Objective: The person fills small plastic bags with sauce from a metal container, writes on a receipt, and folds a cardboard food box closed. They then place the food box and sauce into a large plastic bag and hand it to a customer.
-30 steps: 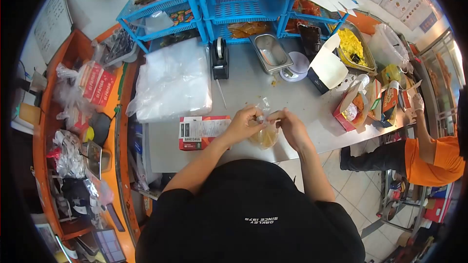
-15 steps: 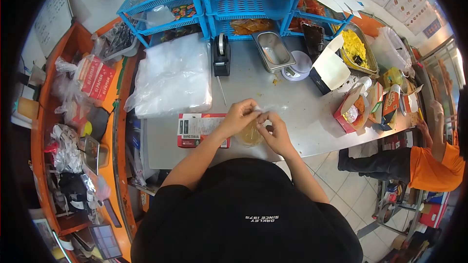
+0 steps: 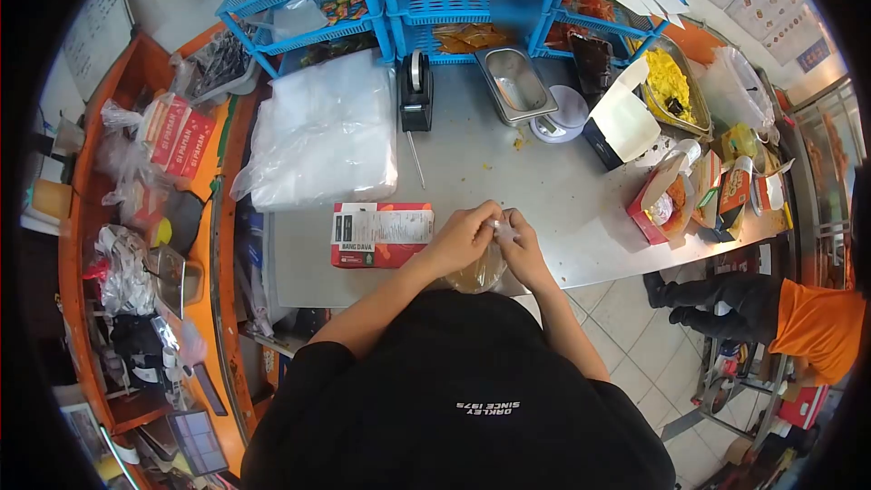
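A clear plastic bag point(image 3: 478, 275) with brownish-yellow contents hangs at the counter's front edge, close to my body. The fingers of my left hand point(image 3: 461, 238) are closed on the gathered top of the bag. On the other side of that twisted neck, my right hand point(image 3: 523, 254) pinches the plastic too. My fingers partly cover the neck, so its exact fold is hidden. A red box with a white printed label point(image 3: 382, 235) lies on the counter just left of my left hand.
Behind the hands are a stack of clear plastic bags point(image 3: 322, 141), a black tape dispenser point(image 3: 415, 95), a metal pan point(image 3: 515, 86) and a small scale point(image 3: 561, 116). Food boxes point(image 3: 660, 200) stand at the right. Blue baskets point(image 3: 445, 0) line the back. A person in orange point(image 3: 817, 331) is at far right.
Both hands have drawn slightly right and nearer my body with the bag, whose neck is now gathered tighter. The person in orange has bent lower.
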`<state>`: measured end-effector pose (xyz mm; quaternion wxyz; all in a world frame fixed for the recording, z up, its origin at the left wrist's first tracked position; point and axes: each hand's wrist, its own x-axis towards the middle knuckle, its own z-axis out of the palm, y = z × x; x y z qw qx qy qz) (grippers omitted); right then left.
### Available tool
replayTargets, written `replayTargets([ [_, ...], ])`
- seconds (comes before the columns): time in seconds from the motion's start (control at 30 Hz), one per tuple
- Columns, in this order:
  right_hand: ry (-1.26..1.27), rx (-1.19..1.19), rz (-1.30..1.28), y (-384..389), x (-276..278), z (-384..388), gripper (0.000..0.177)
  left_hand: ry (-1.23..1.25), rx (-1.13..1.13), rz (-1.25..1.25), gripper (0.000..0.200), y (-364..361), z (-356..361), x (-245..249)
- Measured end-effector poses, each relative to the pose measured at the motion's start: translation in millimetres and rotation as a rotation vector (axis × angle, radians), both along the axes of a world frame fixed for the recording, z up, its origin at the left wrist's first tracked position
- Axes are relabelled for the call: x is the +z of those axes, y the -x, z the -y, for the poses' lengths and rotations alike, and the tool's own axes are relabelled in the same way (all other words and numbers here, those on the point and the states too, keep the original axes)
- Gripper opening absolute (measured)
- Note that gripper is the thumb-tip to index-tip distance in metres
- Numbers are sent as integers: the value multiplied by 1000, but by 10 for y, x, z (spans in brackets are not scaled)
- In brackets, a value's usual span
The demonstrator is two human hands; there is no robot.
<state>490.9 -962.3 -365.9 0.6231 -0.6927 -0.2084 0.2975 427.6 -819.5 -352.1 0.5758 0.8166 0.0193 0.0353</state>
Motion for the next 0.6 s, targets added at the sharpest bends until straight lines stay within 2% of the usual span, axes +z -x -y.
replayTargets([
  [0.03, -26, 1, 148, -7, -45, 4, 9, -62, 22, 66, 10, -2, 37, 7],
  [0.13, -12, 31, 221, -28, -104, 29, 10, -163, 47, 145, 12, 2, 95, -15],
  [0.23, 54, 15, 226, 7, -72, 23, 10, -202, 64, 153, 14, 15, 149, -1],
  [0.47, 30, -46, 264, 106, -18, -33, 7, -249, 98, 76, 18, 74, 182, -9],
  [0.6, 41, -72, 299, 188, 5, -40, 7, -270, 121, 113, 18, 79, 196, -55],
])
